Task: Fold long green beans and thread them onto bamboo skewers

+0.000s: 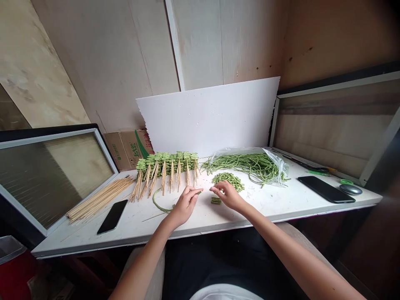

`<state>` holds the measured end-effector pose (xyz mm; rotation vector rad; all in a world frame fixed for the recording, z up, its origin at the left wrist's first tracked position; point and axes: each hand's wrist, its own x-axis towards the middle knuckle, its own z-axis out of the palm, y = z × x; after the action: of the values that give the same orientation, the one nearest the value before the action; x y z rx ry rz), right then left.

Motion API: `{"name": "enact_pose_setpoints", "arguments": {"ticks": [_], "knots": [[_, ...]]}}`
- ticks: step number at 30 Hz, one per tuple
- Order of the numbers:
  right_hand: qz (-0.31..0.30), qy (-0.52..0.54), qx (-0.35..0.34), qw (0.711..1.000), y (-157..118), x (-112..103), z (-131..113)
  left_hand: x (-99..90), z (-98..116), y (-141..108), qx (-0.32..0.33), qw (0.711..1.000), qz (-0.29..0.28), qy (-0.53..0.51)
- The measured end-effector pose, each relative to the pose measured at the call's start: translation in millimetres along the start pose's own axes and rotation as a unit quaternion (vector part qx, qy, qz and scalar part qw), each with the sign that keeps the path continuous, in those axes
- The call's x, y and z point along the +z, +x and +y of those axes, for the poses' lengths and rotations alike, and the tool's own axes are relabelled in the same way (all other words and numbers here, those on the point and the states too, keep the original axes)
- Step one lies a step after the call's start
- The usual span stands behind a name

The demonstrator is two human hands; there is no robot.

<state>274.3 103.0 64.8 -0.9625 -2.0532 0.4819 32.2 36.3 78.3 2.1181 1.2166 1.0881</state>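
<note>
My left hand (pixel 185 203) is closed around a long green bean (pixel 158 203). One end of the bean sticks out past the fingertips, while the rest curls in a loop on the table to the left. A short gap separates it from my right hand (pixel 227 195), whose thumb and fingers are curled together; anything between them is too small to make out. Just below those fingers lies a small row of cut bean pieces (pixel 215 201). Behind the right hand is a heap of short bean pieces (pixel 233 180), partly covered by it.
Skewered bean bundles (pixel 168 160) stack at the back left, their sticks pointing forward. Loose bamboo skewers (pixel 96 199) and a phone (pixel 112 216) lie left. Long beans spill from a plastic bag (pixel 281 166) at the back right, near another black phone (pixel 325 189) and a rounded metallic object (pixel 350 189).
</note>
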Motion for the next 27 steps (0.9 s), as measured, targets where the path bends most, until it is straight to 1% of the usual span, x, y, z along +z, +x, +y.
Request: {"name": "enact_pose_setpoints", "arguments": {"ticks": [2,5,6,8,10,13,15,16,19,23,27], "knots": [[-0.013,0.063,0.013,0.998,1,-2,-13,3.0,-2,1,0.000,1.000,0.017,-0.013],[-0.054,0.141,0.001,0.989,-1,1,-31,6.3,-1,2,-0.007,0.999,0.026,-0.045],[-0.059,0.150,-0.007,0.987,-2,3,-35,6.7,-1,2,-0.013,0.998,0.025,-0.053],[-0.049,0.146,-0.016,0.988,-4,8,-38,6.5,1,3,-0.024,0.997,0.023,-0.062],[-0.034,0.141,-0.016,0.989,-4,11,-34,5.4,0,2,-0.039,0.997,0.016,-0.061],[-0.015,0.163,0.000,0.987,-2,10,-21,3.4,-4,1,-0.068,0.997,-0.008,-0.041],[-0.017,0.180,0.016,0.983,-1,6,-13,3.0,-7,1,-0.080,0.996,-0.012,-0.023],[-0.027,0.184,0.022,0.982,-1,5,-10,3.1,-7,1,-0.079,0.997,-0.009,-0.015],[-0.064,0.169,0.011,0.984,-2,4,-9,4.5,-5,1,-0.056,0.998,0.003,0.003],[-0.035,0.114,-0.050,0.992,-5,7,-19,6.2,4,1,-0.019,0.999,0.013,0.024],[-0.017,0.083,-0.088,0.993,-7,7,-29,5.6,11,-1,0.005,0.999,0.005,0.053]]}}
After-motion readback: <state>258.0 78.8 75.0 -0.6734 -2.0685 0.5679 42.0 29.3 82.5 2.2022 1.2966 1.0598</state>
